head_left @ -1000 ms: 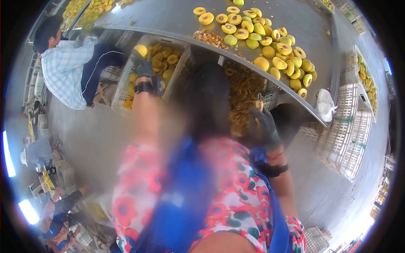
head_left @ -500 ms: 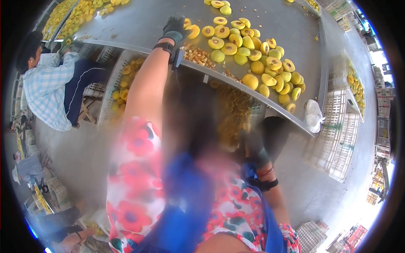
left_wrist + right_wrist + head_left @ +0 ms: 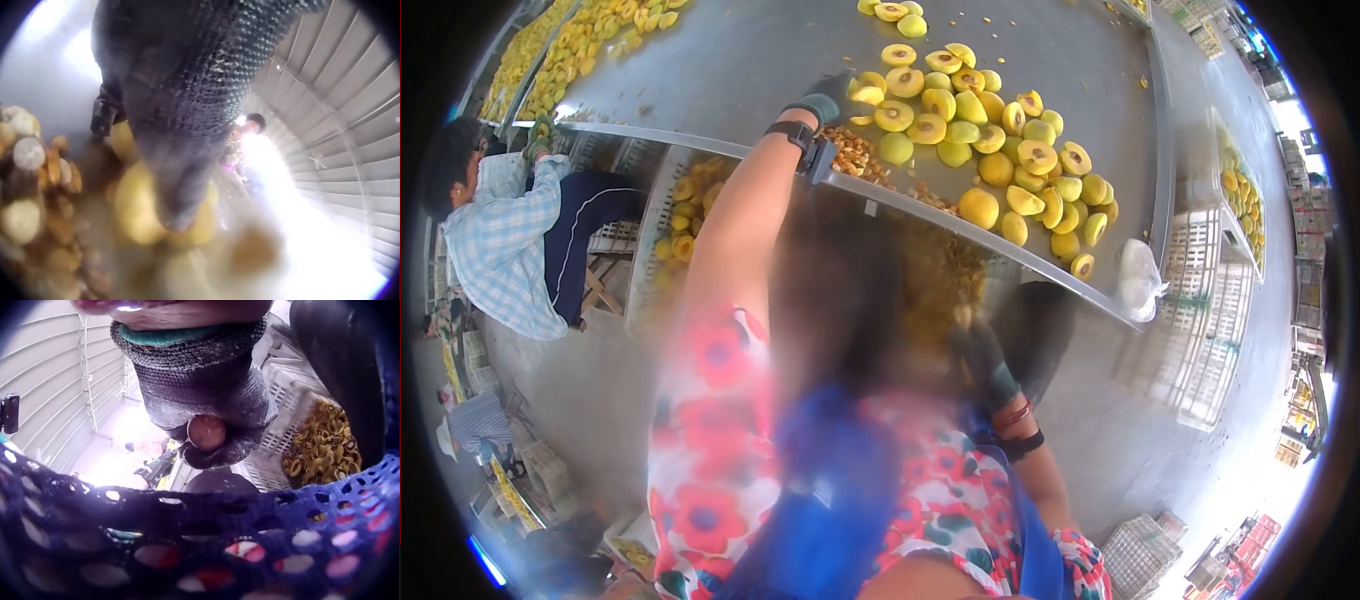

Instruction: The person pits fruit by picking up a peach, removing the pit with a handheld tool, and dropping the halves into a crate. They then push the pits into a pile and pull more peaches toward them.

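On the metal table (image 3: 740, 80), my gloved left hand (image 3: 830, 95) reaches to the near left side of a group of yellow peach halves. In the left wrist view, its fingers (image 3: 187, 181) come down over a yellow peach half (image 3: 137, 203), with the thumb on the other side. My gloved right hand (image 3: 980, 360) is low in front of my body, below the table edge. It grips a tool by its handle, whose round wooden end (image 3: 207, 432) shows in the right wrist view; the working end is hidden there.
A pile of brown pits (image 3: 855, 155) lies along the table's near edge. A crate of cut fruit (image 3: 645, 255) stands below left, and peelings (image 3: 325, 444) fill a crate below. Stacked white crates (image 3: 1190, 340) and a plastic bag (image 3: 1138, 280) are right. Another person (image 3: 510, 240) sits left.
My left hand has gone from above the crate of fruit up onto the table, then right to the peach halves. The right hand stays low, still holding the tool. The head view has shifted.
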Demonstrator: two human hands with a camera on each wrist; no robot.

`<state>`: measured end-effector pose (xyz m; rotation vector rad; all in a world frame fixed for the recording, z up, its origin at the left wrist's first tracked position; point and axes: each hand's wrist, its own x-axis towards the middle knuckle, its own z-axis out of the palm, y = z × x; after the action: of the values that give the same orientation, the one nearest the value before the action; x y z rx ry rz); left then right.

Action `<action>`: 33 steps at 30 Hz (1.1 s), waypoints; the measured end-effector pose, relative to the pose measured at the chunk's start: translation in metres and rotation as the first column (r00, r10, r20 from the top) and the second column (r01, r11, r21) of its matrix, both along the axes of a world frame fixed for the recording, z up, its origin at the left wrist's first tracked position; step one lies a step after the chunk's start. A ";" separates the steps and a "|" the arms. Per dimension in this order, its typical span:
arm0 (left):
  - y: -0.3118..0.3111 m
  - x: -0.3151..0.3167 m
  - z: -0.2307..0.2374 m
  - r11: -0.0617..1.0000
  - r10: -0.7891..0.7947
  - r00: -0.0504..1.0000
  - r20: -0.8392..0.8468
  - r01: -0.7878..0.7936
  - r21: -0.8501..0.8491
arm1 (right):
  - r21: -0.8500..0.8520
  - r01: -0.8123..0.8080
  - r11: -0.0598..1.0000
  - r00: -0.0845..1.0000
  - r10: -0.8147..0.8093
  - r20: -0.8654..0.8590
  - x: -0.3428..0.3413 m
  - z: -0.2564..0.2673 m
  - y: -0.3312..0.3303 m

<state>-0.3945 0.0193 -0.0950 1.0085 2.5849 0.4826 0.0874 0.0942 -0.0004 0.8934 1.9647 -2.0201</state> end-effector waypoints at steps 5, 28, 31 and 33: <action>0.021 0.065 0.022 0.992 -0.123 0.991 -0.042 0.123 -0.007 | 0.042 -0.058 0.997 0.988 0.064 -0.144 0.017 -0.024 0.000; 0.000 0.339 0.155 0.575 -0.110 0.903 0.416 -0.283 0.767 | -0.089 0.220 0.971 0.867 -0.236 -0.439 0.031 0.046 -0.007; -0.003 0.363 0.146 0.509 -0.257 0.813 0.522 -0.346 0.788 | -0.019 0.198 0.980 0.881 -0.187 -0.434 0.034 0.058 -0.004; -0.007 0.374 0.144 0.540 -0.293 0.746 0.598 -0.387 0.747 | 0.051 0.204 0.978 0.881 -0.161 -0.445 0.037 0.056 -0.004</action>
<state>-0.0203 0.0121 0.0491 0.7373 1.6074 1.8776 0.1241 0.0899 0.0558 0.7085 2.2995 -2.4272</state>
